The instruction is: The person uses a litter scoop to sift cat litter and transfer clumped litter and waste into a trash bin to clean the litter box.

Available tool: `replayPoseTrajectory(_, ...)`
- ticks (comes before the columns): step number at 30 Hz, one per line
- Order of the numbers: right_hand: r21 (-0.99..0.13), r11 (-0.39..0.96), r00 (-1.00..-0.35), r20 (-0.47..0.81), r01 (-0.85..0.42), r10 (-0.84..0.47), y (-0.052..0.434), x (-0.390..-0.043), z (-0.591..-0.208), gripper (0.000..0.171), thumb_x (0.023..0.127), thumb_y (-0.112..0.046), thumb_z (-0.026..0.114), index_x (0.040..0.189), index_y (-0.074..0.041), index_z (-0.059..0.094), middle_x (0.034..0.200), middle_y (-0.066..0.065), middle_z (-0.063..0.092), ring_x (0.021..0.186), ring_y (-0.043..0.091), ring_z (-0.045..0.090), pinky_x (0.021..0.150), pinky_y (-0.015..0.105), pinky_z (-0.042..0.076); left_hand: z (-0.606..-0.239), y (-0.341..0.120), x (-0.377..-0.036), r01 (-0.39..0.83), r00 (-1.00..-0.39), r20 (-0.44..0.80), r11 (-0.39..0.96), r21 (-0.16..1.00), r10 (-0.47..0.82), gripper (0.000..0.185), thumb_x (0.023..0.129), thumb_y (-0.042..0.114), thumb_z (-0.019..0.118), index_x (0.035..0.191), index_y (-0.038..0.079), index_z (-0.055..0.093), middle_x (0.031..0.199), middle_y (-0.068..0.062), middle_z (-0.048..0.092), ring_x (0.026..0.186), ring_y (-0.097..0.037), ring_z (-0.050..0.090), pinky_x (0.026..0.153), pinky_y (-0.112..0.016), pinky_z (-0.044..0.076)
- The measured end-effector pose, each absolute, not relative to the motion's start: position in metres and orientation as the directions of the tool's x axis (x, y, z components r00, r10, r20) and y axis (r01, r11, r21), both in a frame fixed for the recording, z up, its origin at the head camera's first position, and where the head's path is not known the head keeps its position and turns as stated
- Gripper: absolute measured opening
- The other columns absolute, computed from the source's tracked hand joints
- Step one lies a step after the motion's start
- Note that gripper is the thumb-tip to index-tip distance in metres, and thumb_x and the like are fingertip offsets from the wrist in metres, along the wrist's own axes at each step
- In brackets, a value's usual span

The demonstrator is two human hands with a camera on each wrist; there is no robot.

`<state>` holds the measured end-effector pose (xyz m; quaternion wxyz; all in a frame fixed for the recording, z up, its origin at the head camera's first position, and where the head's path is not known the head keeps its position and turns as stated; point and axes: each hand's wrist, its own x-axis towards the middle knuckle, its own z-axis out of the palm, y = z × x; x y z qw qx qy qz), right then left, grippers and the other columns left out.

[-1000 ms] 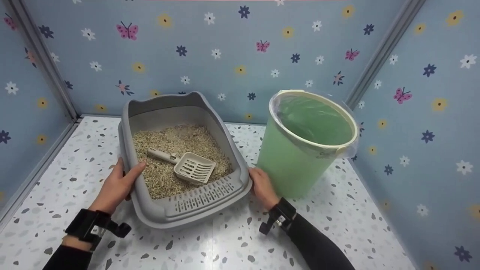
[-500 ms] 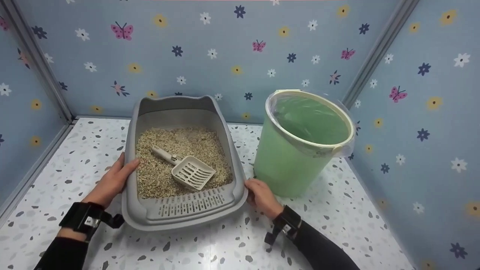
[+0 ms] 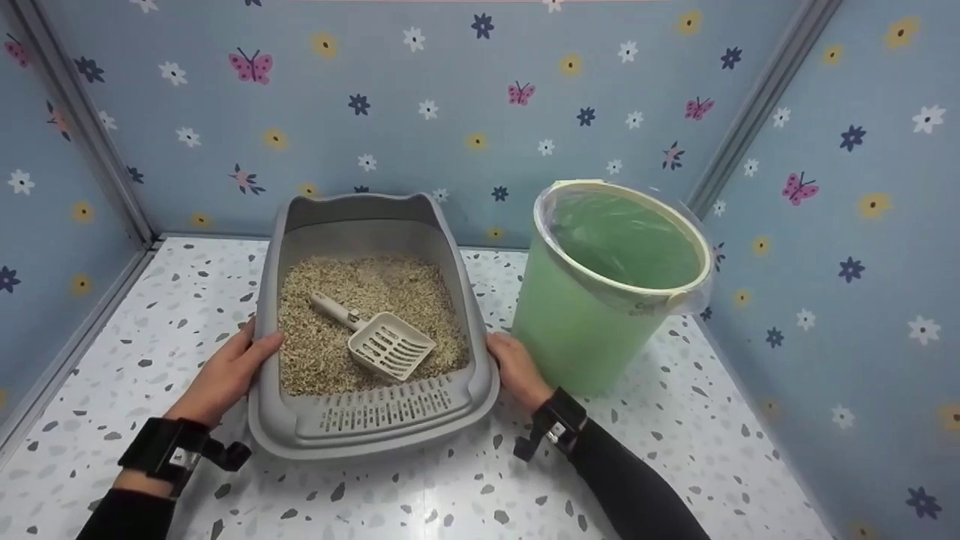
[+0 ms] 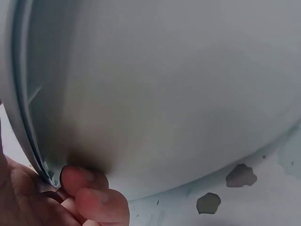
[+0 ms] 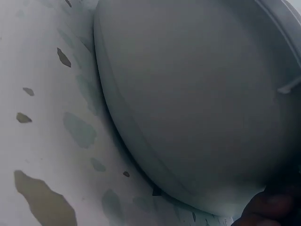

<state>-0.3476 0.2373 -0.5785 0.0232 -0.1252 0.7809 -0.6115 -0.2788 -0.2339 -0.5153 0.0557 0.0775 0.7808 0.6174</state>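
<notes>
A grey litter box (image 3: pixel 375 435) stands in front of me, its low slotted front edge toward me. Tan granular litter (image 3: pixel 315 367) covers its floor, and a beige slotted litter scoop (image 3: pixel 390 346) lies on top, handle toward the back left. My left hand (image 3: pixel 229 375) grips the box's left rim, thumb over the top. In the left wrist view its curled fingers (image 4: pixel 96 193) sit beneath the rim. On the other side, my right hand (image 3: pixel 519 371) holds the right rim near the front corner. Its fingers (image 5: pixel 270 209) show dark at the bottom right of the right wrist view.
A pale green bin (image 3: pixel 577 337) with a clear plastic liner (image 3: pixel 694 296) stands close to the right of the box. Blue flowered panels (image 3: pixel 480 97) wall in the back and both sides. The speckled white tabletop (image 3: pixel 360 502) extends in front of the box.
The litter box has turned clockwise, its back end swinging right and its front end left, so it now stands nearly straight. Both hands have stayed at its rims; the scoop turned with it.
</notes>
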Motion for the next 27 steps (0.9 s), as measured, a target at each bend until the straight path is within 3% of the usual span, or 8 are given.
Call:
replayPoseTrajectory(3, -0.972, 0.179, -0.968, 0.108, -0.15, -0.227, 0.239, -0.335, -0.575, 0.047, 0.118, -0.046, 0.049, 0.122, -0.008, 0.077, 0.105, 0.009, 0.074, 0.092, 0.02, 0.07, 0.079, 0.031, 0.059, -0.517, -0.232, -0.283, 0.052, -0.983, 0.004, 0.257, 0.965, 0.185, 0.079, 0.12, 0.051, 0.046, 0.18, 0.019, 0.005, 0.166, -0.036, 0.043, 0.129, -0.036, 0.068, 0.101, -0.034, 0.059)
replayPoseTrajectory(5, -0.978, 0.148, -0.967, 0.111, -0.147, -0.23, 0.238, -0.321, -0.566, 0.049, 0.118, -0.042, 0.048, 0.125, -0.001, 0.074, 0.108, 0.011, 0.074, 0.094, 0.019, 0.07, 0.08, 0.031, 0.06, -0.518, -0.23, -0.285, 0.058, -0.982, 0.005, 0.278, 0.959, 0.189, 0.079, 0.12, 0.051, 0.045, 0.18, 0.02, 0.005, 0.172, -0.034, 0.034, 0.141, -0.045, 0.058, 0.114, -0.044, 0.052)
replayPoseTrajectory(7, -0.983, 0.13, -0.97, 0.1, -0.131, -0.222, 0.236, -0.306, -0.557, 0.049, 0.118, -0.037, 0.046, 0.129, 0.004, 0.07, 0.109, 0.011, 0.073, 0.095, 0.017, 0.07, 0.08, 0.03, 0.061, -0.52, -0.228, -0.288, 0.06, -0.982, 0.004, 0.291, 0.955, 0.191, 0.079, 0.119, 0.053, 0.045, 0.18, 0.022, 0.004, 0.178, -0.031, 0.024, 0.153, -0.053, 0.043, 0.125, -0.057, 0.04)
replayPoseTrajectory(10, -0.992, 0.094, -0.975, 0.058, -0.079, -0.214, 0.233, -0.287, -0.542, 0.05, 0.119, -0.032, 0.043, 0.134, 0.011, 0.064, 0.111, 0.011, 0.073, 0.097, 0.017, 0.071, 0.081, 0.031, 0.062, -0.521, -0.224, -0.291, 0.055, -0.981, -0.001, 0.284, 0.957, 0.193, 0.081, 0.118, 0.054, 0.046, 0.18, 0.024, 0.004, 0.181, -0.029, 0.011, 0.16, -0.057, 0.026, 0.129, -0.071, 0.022)
replayPoseTrajectory(17, -0.999, 0.043, -0.976, -0.009, 0.0, -0.219, 0.234, -0.27, -0.536, 0.043, 0.12, -0.027, 0.044, 0.134, 0.011, 0.06, 0.109, 0.009, 0.073, 0.095, 0.016, 0.073, 0.079, 0.032, 0.064, -0.521, -0.22, -0.292, 0.034, -0.98, -0.023, 0.277, 0.96, 0.199, 0.081, 0.117, 0.056, 0.047, 0.18, 0.026, 0.005, 0.181, -0.029, 0.012, 0.16, -0.057, 0.027, 0.129, -0.073, 0.02)
replayPoseTrajectory(23, -1.0, 0.017, -0.97, -0.01, 0.006, -0.244, 0.24, -0.263, -0.537, 0.05, 0.12, -0.03, 0.045, 0.14, 0.013, 0.059, 0.114, 0.014, 0.075, 0.098, 0.018, 0.075, 0.083, 0.033, 0.065, -0.522, -0.219, -0.287, 0.055, -0.975, -0.009, 0.279, 0.959, 0.222, 0.077, 0.119, 0.052, 0.047, 0.18, 0.027, 0.007, 0.181, -0.028, 0.015, 0.156, -0.058, 0.035, 0.127, -0.073, 0.026)
replayPoseTrajectory(27, -1.0, -0.011, -0.972, 0.018, -0.015, -0.234, 0.243, -0.258, -0.538, 0.042, 0.12, -0.025, 0.044, 0.128, 0.012, 0.063, 0.108, 0.009, 0.072, 0.098, 0.015, 0.072, 0.083, 0.03, 0.062, -0.522, -0.216, -0.285, 0.072, -0.973, 0.006, 0.278, 0.958, 0.231, 0.076, 0.119, 0.049, 0.047, 0.18, 0.026, 0.008, 0.181, -0.028, 0.015, 0.158, -0.056, 0.033, 0.127, -0.071, 0.026)
